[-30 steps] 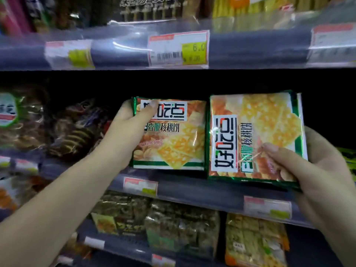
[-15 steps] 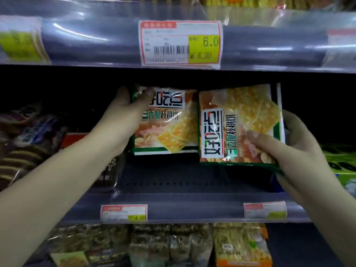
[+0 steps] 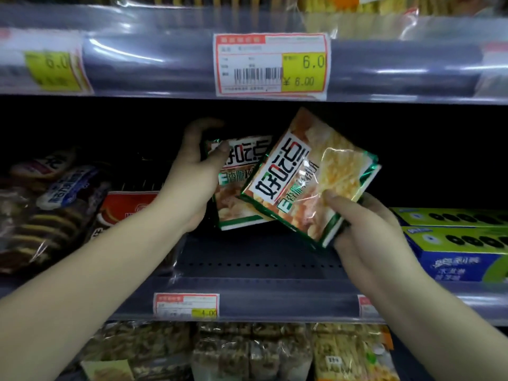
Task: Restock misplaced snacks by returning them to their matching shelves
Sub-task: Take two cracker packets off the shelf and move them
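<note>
While left hand [image 3: 192, 174] steadies one, right pack [image 3: 308, 177] has tilted

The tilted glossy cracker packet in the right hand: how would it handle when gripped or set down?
The glossy green-edged cracker packet probably is light, since the right hand holds it tilted by one corner. Its shiny film looks slippery and crinkly. The crackers pictured suggest fragile contents.

Left hand [image 3: 192, 185] and right hand [image 3: 368, 229]: bare, ungloved. Both forearms uncovered to frame edge; no sleeves, rings or watch visible.
</note>
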Action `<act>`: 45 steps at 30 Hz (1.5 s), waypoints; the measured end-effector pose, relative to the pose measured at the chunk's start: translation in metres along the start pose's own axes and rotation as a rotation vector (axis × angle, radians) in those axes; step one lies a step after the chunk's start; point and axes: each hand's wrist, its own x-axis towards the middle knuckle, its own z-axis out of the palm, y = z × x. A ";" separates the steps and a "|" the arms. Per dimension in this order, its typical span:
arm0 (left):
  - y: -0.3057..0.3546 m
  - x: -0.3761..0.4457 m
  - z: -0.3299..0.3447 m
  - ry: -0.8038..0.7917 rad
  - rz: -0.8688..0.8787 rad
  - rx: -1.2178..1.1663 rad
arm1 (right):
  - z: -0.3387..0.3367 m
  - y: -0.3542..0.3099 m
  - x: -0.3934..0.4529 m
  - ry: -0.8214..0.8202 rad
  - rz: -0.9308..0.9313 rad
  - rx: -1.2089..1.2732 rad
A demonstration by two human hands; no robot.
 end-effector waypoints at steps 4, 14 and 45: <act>0.002 -0.007 -0.001 -0.082 -0.061 -0.026 | 0.006 0.001 0.002 -0.081 0.138 0.070; 0.010 -0.023 -0.011 -0.316 0.025 0.472 | 0.002 -0.002 0.004 -0.163 0.104 -0.467; 0.020 -0.009 -0.047 -0.702 0.417 1.106 | 0.037 -0.029 0.058 -0.600 -0.468 -1.492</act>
